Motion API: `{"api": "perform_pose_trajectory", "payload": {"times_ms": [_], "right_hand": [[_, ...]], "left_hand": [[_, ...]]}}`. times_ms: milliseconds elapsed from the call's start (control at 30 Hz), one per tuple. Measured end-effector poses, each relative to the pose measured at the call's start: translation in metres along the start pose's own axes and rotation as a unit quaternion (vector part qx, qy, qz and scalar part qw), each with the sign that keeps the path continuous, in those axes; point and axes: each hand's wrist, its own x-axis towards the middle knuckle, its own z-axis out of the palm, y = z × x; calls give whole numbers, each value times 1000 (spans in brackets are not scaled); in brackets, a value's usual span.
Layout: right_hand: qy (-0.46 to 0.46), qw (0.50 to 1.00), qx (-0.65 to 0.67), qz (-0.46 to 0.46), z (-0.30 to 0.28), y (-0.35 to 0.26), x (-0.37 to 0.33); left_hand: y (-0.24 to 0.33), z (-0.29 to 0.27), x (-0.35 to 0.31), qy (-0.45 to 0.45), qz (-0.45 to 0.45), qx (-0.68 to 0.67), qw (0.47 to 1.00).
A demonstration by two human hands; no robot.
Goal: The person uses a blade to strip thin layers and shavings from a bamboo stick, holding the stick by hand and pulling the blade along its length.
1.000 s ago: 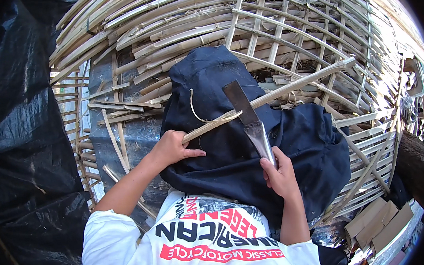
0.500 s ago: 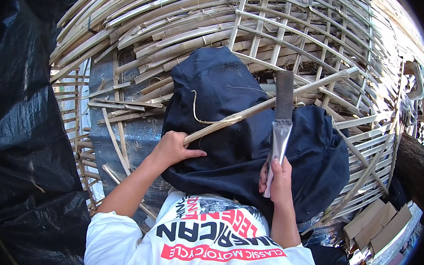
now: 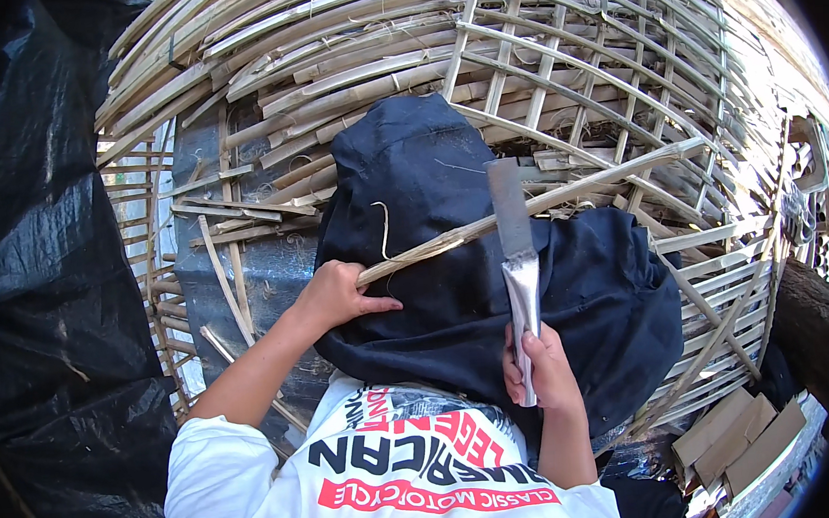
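Note:
A long bamboo strip (image 3: 584, 185) slants across my lap, rising to the right over a black cloth (image 3: 408, 172) that covers my legs. My left hand (image 3: 337, 292) is closed around its lower left end, thumb stretched along the cloth. In my right hand (image 3: 543, 368) is a knife (image 3: 518, 251) with a broad, flat, dull blade and a shiny silver handle. The blade points up and away from me, crossing over the strip's middle; whether it touches the strip I cannot tell. A thin curled shaving (image 3: 385, 230) stands off the strip near my left hand.
Stacked split bamboo (image 3: 323, 81) lies beyond my knees. A woven bamboo lattice (image 3: 564, 52) spreads at the far right. Black plastic sheeting (image 3: 43, 239) hangs at the left. Loose bamboo pieces (image 3: 226, 274) lie left of my lap. Cardboard (image 3: 740, 438) and a dark log (image 3: 813, 310) are at the right.
My right hand has brought the knife leftward and slightly nearer to me along the strip. My left hand and the bamboo strip have hardly moved.

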Motion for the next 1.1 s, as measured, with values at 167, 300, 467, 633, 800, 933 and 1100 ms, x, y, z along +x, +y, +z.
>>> {"api": "perform_pose_trajectory", "payload": {"times_ms": [167, 300, 467, 633, 800, 933, 1100], "right_hand": [[106, 960, -258, 4, 1, 8, 17], [28, 975, -218, 36, -15, -2, 19], [29, 999, -3, -40, -17, 7, 16], [105, 932, -335, -91, -13, 24, 26], [160, 953, -247, -74, -11, 15, 25], [115, 906, -397, -91, -21, 18, 23], [182, 923, -310, -137, -6, 34, 25]], "left_hand": [[6, -4, 1, -6, -15, 23, 1000], [1, -5, -2, -12, -8, -7, 1000], [2, -2, 1, -9, 2, 12, 1000], [-3, -6, 4, -39, -13, -3, 999], [5, -12, 8, -66, -32, -20, 997], [-10, -9, 4, -58, 0, -37, 998], [-14, -9, 7, -83, -19, -42, 995]]}}
